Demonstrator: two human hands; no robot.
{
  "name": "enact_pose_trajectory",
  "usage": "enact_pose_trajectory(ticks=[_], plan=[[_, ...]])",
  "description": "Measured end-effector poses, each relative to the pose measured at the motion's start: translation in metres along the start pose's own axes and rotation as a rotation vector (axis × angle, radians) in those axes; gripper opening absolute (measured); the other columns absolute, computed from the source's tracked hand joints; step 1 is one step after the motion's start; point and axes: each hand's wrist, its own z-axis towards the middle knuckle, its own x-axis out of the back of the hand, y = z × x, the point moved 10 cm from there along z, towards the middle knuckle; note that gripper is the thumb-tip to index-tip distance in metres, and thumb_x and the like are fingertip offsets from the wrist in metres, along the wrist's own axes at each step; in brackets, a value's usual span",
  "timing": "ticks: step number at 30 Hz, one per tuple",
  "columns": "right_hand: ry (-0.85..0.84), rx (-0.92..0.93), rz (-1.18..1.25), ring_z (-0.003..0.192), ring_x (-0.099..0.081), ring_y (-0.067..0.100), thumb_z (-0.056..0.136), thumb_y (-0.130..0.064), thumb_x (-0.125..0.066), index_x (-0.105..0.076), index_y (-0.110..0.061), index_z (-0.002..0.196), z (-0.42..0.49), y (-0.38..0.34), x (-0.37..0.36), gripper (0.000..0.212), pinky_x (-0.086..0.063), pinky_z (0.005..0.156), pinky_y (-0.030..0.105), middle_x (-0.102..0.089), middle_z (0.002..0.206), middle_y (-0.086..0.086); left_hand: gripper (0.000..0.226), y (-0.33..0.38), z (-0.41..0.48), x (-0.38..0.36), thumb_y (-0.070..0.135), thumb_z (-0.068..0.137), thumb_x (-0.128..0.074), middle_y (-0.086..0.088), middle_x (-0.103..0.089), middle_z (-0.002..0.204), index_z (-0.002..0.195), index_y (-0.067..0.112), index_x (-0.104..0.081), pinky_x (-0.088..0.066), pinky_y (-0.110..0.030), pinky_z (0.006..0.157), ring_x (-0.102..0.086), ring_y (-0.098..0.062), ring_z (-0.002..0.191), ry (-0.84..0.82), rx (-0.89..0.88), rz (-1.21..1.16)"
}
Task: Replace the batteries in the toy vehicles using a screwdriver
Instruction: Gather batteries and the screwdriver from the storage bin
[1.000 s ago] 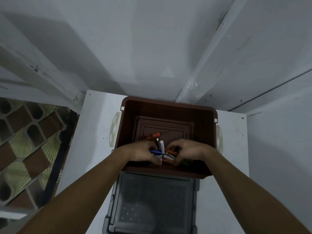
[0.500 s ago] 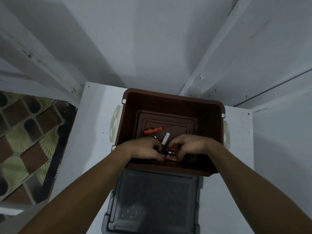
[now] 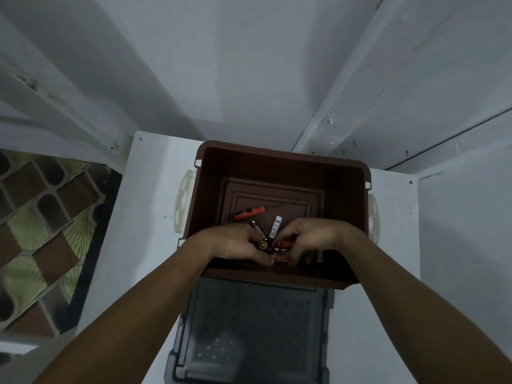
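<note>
A brown tub (image 3: 210, 189) sits on the white worktop (image 3: 149, 217). In it lie an orange screwdriver (image 3: 250, 212), a white battery (image 3: 276, 227) and a heap of batteries (image 3: 279, 246). The left hand (image 3: 238, 245) and the right hand (image 3: 313, 239) each have a curled grip on batteries in the heap. A dark grey box (image 3: 252, 328) sits just beside the tub, on the near side.

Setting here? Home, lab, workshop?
Likely a home corner: small white table against plain white walls, patterned brown-and-green tiled floor, brown plastic storage bin holding loose batteries and an orange-handled screwdriver.
</note>
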Motion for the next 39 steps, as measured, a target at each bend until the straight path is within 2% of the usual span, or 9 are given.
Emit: enact_pose_trajectory(ticks=[3,7,12,17,22,24,30,35,39], plan=[[0.021,0.014,-0.033,0.084,-0.064,0.009,0.079,-0.005,-0.073,-0.068,-0.019,0.119,0.000,-0.002,0.001,0.044,-0.053,0.069,0.022,-0.069,0.101,-0.002,0.026,0.000,-0.002,0.001,0.054,0.075,-0.075,0.010,-0.071,0.097,0.089,0.031,-0.072,-0.049,-0.028,0.088,-0.064,-0.008,0.095,0.008,0.009,-0.004],[0.025,0.021,-0.073,0.090,-0.063,0.012,0.078,-0.010,-0.074,-0.068,-0.020,0.120,0.001,-0.002,0.001,0.044,-0.052,0.076,0.026,-0.069,0.108,0.000,0.020,0.001,-0.004,0.002,0.051,0.077,-0.075,0.013,-0.069,0.089,0.078,0.032,-0.070,-0.044,-0.021,0.070,-0.062,-0.003,0.086,0.029,0.011,-0.007],[0.026,0.039,-0.108,0.094,-0.062,0.012,0.079,-0.010,-0.072,-0.066,-0.017,0.120,-0.001,-0.006,0.001,0.042,-0.052,0.083,0.030,-0.067,0.106,-0.003,0.032,-0.002,-0.013,0.010,0.062,0.077,-0.068,0.015,-0.068,0.092,0.089,0.033,-0.073,-0.049,-0.026,0.084,-0.060,-0.004,0.091,0.135,0.032,0.128],[0.030,0.038,-0.126,0.095,-0.064,0.020,0.080,-0.007,-0.070,-0.067,-0.018,0.116,0.000,-0.007,-0.001,0.039,-0.054,0.085,0.039,-0.068,0.110,0.004,0.027,-0.002,-0.019,0.011,0.055,0.080,-0.067,0.015,-0.062,0.086,0.090,0.030,-0.072,-0.047,-0.024,0.078,-0.058,-0.005,0.085,0.150,0.031,0.173],[0.011,0.033,-0.107,0.087,-0.062,0.007,0.082,-0.006,-0.068,-0.064,-0.021,0.120,-0.002,-0.005,-0.003,0.040,-0.052,0.069,0.021,-0.066,0.106,-0.005,0.024,0.002,-0.016,0.014,0.044,0.081,-0.068,0.007,-0.064,0.102,0.098,0.028,-0.072,-0.048,-0.026,0.084,-0.058,-0.013,0.095,0.148,0.018,0.214],[0.014,0.024,-0.102,0.091,-0.063,0.009,0.082,-0.007,-0.069,-0.064,-0.021,0.121,-0.001,-0.003,-0.002,0.042,-0.051,0.071,0.022,-0.066,0.109,-0.004,0.025,0.001,-0.015,0.014,0.041,0.081,-0.069,0.005,-0.063,0.106,0.103,0.029,-0.070,-0.048,-0.025,0.085,-0.058,-0.014,0.099,0.137,0.023,0.211],[0.013,0.007,-0.148,0.102,-0.057,0.009,0.082,-0.011,-0.070,-0.060,-0.020,0.130,0.003,-0.005,-0.002,0.050,-0.049,0.085,0.021,-0.058,0.116,-0.006,0.042,0.006,-0.012,0.017,0.031,0.082,-0.072,0.014,-0.051,0.082,0.107,0.031,-0.038,-0.032,-0.014,0.055,-0.048,-0.003,0.071,0.161,-0.041,0.148],[0.012,-0.029,-0.150,0.108,-0.059,0.021,0.081,-0.011,-0.069,-0.059,-0.017,0.127,0.005,-0.001,-0.004,0.047,-0.052,0.097,0.040,-0.060,0.121,0.004,0.070,0.001,-0.008,0.012,0.025,0.080,-0.072,-0.001,-0.062,0.091,0.130,0.039,-0.025,-0.040,-0.023,0.058,-0.057,-0.011,0.075,0.136,-0.029,0.115],[0.006,-0.022,-0.158,0.106,-0.059,0.018,0.082,-0.011,-0.069,-0.056,-0.018,0.129,0.003,-0.002,-0.006,0.049,-0.053,0.089,0.034,-0.058,0.122,0.002,0.092,0.000,-0.005,0.009,0.030,0.078,-0.072,-0.003,-0.063,0.103,0.144,0.048,-0.010,-0.047,-0.025,0.070,-0.061,-0.019,0.086,0.134,-0.021,0.162]])
